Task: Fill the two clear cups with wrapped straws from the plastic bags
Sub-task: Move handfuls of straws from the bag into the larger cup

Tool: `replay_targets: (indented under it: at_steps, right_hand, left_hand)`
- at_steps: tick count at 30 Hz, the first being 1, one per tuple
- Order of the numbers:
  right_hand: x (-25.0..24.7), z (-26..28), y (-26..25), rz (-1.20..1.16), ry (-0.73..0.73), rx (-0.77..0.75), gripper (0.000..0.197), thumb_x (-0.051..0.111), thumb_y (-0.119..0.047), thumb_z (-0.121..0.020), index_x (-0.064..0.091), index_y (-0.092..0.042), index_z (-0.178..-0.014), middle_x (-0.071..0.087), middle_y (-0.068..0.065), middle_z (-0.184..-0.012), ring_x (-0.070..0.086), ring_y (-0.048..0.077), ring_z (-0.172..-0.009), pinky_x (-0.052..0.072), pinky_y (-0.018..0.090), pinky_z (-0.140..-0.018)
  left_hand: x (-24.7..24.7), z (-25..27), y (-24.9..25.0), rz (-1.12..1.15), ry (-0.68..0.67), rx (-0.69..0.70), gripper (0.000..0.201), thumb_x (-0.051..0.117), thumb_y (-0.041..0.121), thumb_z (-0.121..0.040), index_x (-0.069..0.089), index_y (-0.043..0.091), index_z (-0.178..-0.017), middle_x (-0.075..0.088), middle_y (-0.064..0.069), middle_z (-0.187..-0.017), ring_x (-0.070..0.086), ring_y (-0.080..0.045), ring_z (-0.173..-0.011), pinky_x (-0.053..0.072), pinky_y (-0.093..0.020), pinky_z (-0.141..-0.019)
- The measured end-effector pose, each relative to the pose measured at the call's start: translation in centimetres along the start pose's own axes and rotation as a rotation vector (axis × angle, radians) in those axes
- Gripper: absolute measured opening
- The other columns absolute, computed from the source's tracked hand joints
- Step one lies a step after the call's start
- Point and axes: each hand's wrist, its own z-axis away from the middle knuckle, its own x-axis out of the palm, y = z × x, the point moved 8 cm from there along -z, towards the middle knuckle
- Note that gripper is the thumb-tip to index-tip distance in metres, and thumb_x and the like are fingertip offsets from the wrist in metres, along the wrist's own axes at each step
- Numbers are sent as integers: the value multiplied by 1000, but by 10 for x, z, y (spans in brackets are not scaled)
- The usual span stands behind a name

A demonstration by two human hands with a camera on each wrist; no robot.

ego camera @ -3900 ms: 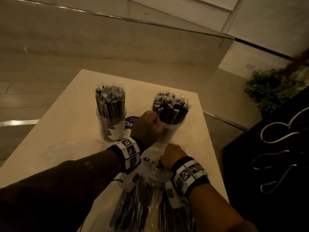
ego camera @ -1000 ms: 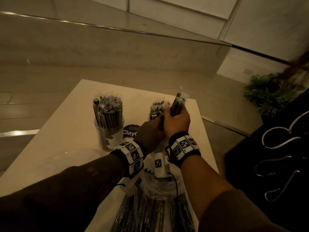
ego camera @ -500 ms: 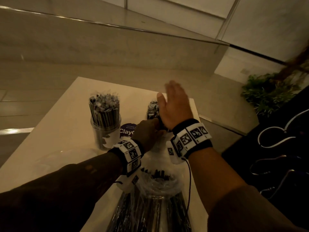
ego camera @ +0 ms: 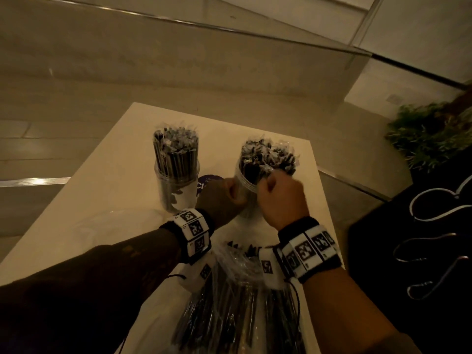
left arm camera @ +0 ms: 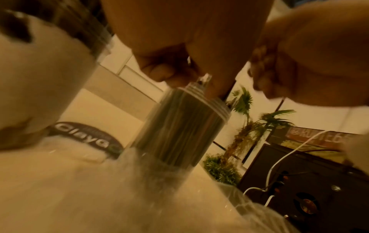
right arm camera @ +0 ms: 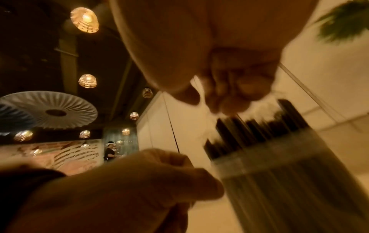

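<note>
Fingers [right arm camera: 233,94] of the right hand [ego camera: 281,200] bunch together above light, slippery wrapped straws [ego camera: 268,155]; left hand [ego camera: 217,200] grips the stiff right cup [ego camera: 242,185] mid-wall.

Café: pendant lamps [right arm camera: 87,20], straw cups [ego camera: 176,185]
</note>
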Motion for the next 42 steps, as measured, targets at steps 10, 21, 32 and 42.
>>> replay_targets:
  at_steps: [10,21,32,42]
  right_hand:
    - [132,86,98,120,-866,535,51,74,-54,-73,63,-16,-106,65,5,-108,61,22,-93,49,30,-77]
    - [138,77,84,-307,-701,513,7,67,-26,-84,70,-22,-89,72,3,-93,67,21,-88,55,34,-84]
    - [-15,14,6,-648,34,130,11,69,-16,-87,64,-10,-95,70,7,-82,67,17,-73,55,27,-70]
    - [-1,-8,11,-935,72,205,6,68,-9,-87,63,-8,-86,67,11,-74,66,27,-71,57,51,-80]
  left_hand:
    - [67,66,-91,-176,-692,-561,51,65,41,-84,54,5,-119,60,-11,-117,58,-23,-102,46,-25,-77]
    - [58,57,-95,-147,-649,-563,32,54,33,-93,59,3,-101,56,-5,-85,60,-21,-92,45,-26,-71]
    - [50,55,-87,-277,-642,-515,66,67,48,-78,46,10,-128,52,-12,-128,54,-29,-115,49,-38,-95]
    - [28,16,48,331,-581,-4,55,77,38,-72,57,16,-118,67,-2,-108,65,-16,-92,56,-37,-83]
